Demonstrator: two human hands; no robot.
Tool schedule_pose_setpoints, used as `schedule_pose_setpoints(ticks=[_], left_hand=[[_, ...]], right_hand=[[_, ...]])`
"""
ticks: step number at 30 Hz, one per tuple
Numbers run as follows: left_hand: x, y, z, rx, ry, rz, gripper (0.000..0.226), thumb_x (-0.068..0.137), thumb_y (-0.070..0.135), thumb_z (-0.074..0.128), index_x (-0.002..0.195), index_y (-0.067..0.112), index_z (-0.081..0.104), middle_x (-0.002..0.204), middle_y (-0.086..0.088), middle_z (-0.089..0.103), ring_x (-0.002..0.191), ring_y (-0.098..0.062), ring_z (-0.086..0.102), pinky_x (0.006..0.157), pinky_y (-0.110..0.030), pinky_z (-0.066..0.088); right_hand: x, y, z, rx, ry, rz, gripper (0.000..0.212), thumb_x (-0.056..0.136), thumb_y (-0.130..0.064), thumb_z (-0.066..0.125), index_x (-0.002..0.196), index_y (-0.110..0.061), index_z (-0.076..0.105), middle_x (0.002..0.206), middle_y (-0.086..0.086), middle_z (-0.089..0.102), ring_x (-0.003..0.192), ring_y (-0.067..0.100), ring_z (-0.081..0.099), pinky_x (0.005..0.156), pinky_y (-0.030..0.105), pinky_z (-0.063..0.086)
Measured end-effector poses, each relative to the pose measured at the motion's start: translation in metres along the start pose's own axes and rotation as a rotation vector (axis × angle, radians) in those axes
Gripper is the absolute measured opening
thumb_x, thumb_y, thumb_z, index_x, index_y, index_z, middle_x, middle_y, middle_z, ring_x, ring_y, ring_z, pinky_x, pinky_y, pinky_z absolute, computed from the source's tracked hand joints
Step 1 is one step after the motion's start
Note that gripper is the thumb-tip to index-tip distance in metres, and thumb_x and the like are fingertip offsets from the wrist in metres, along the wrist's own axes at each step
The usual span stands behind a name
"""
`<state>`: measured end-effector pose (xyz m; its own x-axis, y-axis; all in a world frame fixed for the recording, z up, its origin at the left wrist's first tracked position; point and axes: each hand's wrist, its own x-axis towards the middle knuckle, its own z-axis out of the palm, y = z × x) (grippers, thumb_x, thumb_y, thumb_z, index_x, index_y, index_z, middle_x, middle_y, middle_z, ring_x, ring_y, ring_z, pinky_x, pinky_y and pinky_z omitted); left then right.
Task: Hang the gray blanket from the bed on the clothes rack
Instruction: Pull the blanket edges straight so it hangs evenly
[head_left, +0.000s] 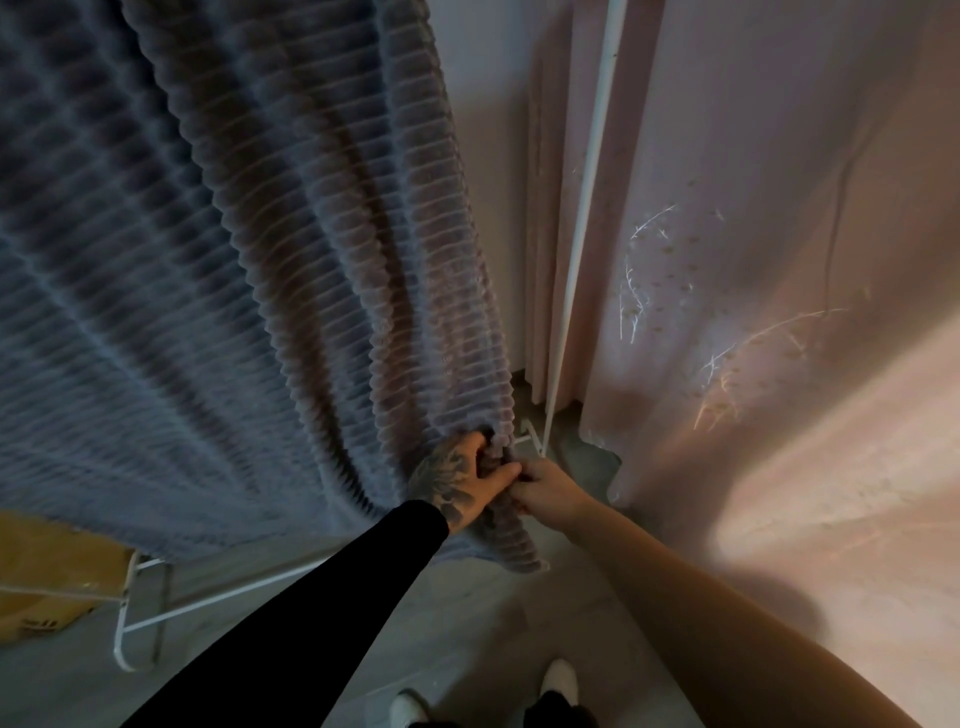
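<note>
While the gray blanket (218, 270) hangs draped in long ribbed folds down the clothes rack (582, 218), I have both hands on its lower right corner. My left hand (462, 480), black sleeve on that arm, has its grip closed on a bunched fold, fingers wrapped into the fabric. My right hand (545, 488), bare forearm, pinches the same edge just beside it; the two hands touch. Blanket's corner dangles below my hands, near the floor (467, 623). Rack's white upright pole runs just right of the blanket, its base frame showing lower left on the floor. Pink curtain (753, 260) hangs right of the pole. Cardboard box (47, 577) sits at far left behind the frame. My shoes (558, 678) are at the bottom edge.
</note>
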<state>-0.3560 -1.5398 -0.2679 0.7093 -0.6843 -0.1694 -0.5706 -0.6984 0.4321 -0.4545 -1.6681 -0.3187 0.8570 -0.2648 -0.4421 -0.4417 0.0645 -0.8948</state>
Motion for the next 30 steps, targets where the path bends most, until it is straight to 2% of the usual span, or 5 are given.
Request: schedule_pose_setpoints(ticks=[6,9,15,22,30], left_hand=[[-0.008,0.003,-0.007,0.451,0.322,0.616,0.047,0.1,0.027,0.048,0.146,0.024,0.058,0.164,-0.007,0.039,0.141,-0.031,0.05,0.106,-0.043,0.047],[0.007,0.01,-0.023,0.56,0.0,0.856,0.044,0.106,0.028,0.043,0.148,0.025,0.054,0.168,0.0,0.032,0.157,-0.028,0.021,0.125,-0.042,0.014],[0.031,0.027,-0.054,0.853,-0.427,0.67,0.06,0.086,0.055,0.047,0.134,0.022,0.059,0.157,0.002,0.047,0.16,-0.024,0.002,0.126,-0.056,-0.005],[0.038,0.051,-0.062,0.935,-0.335,0.581,0.037,0.096,0.029,0.046,0.13,0.015,0.049,0.141,-0.014,0.056,0.148,-0.034,0.031,0.126,-0.051,0.012],[0.042,0.042,-0.066,0.84,-0.31,0.548,0.01,0.093,0.018,0.047,0.101,0.021,0.053,0.111,0.001,0.065,0.121,-0.029,0.04,0.097,-0.044,0.028]], right_hand=[[0.0,-0.007,-0.001,0.188,-0.09,0.086,0.025,0.095,0.013,0.049,0.099,-0.005,0.067,0.069,0.004,0.065,0.062,0.015,0.063,0.064,0.026,0.056],[-0.003,-0.007,-0.001,0.221,-0.11,0.111,0.028,0.093,0.012,0.051,0.101,-0.01,0.067,0.08,0.007,0.069,0.073,0.016,0.067,0.071,0.029,0.059],[-0.007,-0.005,-0.004,0.319,-0.123,0.166,0.026,0.099,-0.001,0.051,0.103,-0.017,0.072,0.083,-0.003,0.071,0.075,0.009,0.067,0.076,0.027,0.052],[-0.019,0.005,0.001,0.459,-0.058,0.057,0.035,0.084,-0.049,0.081,0.097,-0.017,0.073,0.085,0.001,0.074,0.083,0.017,0.071,0.072,0.027,0.056],[-0.025,0.025,-0.001,0.267,-0.048,-0.076,0.03,0.087,0.011,0.075,0.09,-0.014,0.058,0.081,0.004,0.068,0.084,0.025,0.065,0.08,0.039,0.052]])
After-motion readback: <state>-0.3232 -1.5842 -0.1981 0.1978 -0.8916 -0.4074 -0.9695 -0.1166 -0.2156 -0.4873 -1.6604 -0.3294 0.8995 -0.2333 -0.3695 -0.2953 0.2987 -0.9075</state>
